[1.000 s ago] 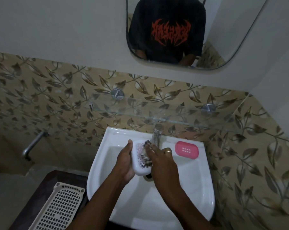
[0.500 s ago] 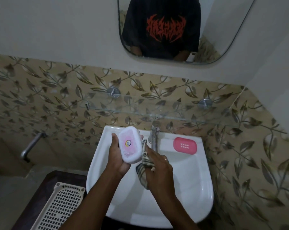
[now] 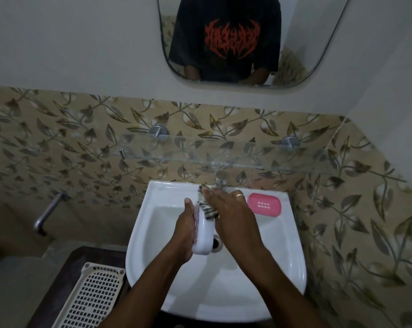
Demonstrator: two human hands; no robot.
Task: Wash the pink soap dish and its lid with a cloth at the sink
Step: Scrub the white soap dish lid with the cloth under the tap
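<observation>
My left hand grips the pale pink-and-white soap dish lid on its edge over the bowl of the white sink, just above the drain. My right hand presses a striped cloth against the lid's inner side, fingers stretched toward the tap. The pink soap dish base lies flat on the sink's back right ledge, apart from both hands. I cannot tell whether water is running.
A glass shelf juts out above the tap. A white perforated basket sits on a dark counter at lower left. A wall tap sticks out at left. A mirror hangs above.
The lid was held up with its top facing me; my left hand has lowered it and turned it on edge over the drain. My right hand has brought the cloth back against it.
</observation>
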